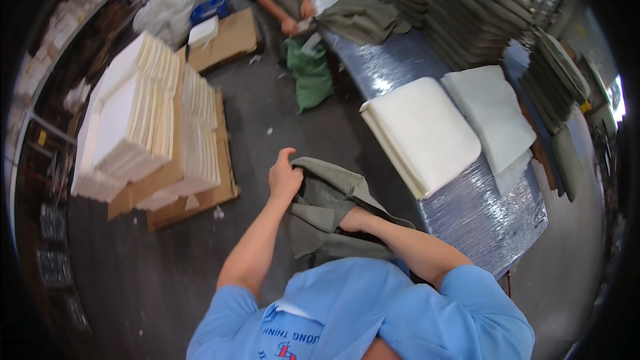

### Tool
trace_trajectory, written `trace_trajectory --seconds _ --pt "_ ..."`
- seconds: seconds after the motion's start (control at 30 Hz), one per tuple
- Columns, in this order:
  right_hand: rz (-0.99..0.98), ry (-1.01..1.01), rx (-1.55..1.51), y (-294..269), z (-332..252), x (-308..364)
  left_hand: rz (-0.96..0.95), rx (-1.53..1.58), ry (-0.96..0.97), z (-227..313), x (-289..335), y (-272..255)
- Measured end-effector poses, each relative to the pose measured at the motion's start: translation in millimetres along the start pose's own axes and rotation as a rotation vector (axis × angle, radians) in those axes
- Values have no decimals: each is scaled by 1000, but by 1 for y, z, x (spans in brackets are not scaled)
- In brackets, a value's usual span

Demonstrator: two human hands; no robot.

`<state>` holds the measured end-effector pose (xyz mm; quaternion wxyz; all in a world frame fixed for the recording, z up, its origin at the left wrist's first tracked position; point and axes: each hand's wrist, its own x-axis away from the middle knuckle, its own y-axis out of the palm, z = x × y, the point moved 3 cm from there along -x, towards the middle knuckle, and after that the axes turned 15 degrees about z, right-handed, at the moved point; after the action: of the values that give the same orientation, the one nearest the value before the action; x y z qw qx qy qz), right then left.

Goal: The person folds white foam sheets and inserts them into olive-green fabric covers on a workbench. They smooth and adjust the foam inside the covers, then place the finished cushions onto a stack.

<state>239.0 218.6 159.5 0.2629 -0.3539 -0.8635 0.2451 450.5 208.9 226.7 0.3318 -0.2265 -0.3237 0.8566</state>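
A grey-green fabric cover [327, 190] hangs in front of my body, its mouth spread and its folds sagging. My left hand [285, 180] is closed on the cover's far left edge, with one finger sticking up. Inside the cover, my right hand [352, 219] reaches in from the right; the fabric hides its fingers. To the right, a white foam cushion block [427, 130] with rounded corners lies on the plastic-wrapped table [483, 220], apart from both hands. A pale grey-white sheet [490, 113] lies beside it, hanging toward the table's right side.
At left, tall stacks of cream foam blocks [133, 113] stand on cardboard. Piles of grey-green cushions [467, 13] rise at the table's far end, near a crumpled cover [363, 19]. Beyond the table, another person's hands [298, 23] hold something above a green sack [310, 77].
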Motion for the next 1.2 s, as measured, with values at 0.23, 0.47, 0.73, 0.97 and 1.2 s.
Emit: trace_trajectory --seconds 0.23,0.47,0.73,0.97,1.2 --pt "150 227 -1092 -153 -10 74 -279 -297 -198 -97 13 40" --pt "421 39 -1510 -135 -2 43 -100 148 -168 -48 0 41" --pt "261 -25 -1384 -70 -36 51 -871 1307 -1168 -39 122 149" --pt "1049 -69 -1600 -213 83 154 -216 1081 -1592 -96 105 145" --pt "672 880 63 -165 206 292 -606 1206 -862 61 27 113"
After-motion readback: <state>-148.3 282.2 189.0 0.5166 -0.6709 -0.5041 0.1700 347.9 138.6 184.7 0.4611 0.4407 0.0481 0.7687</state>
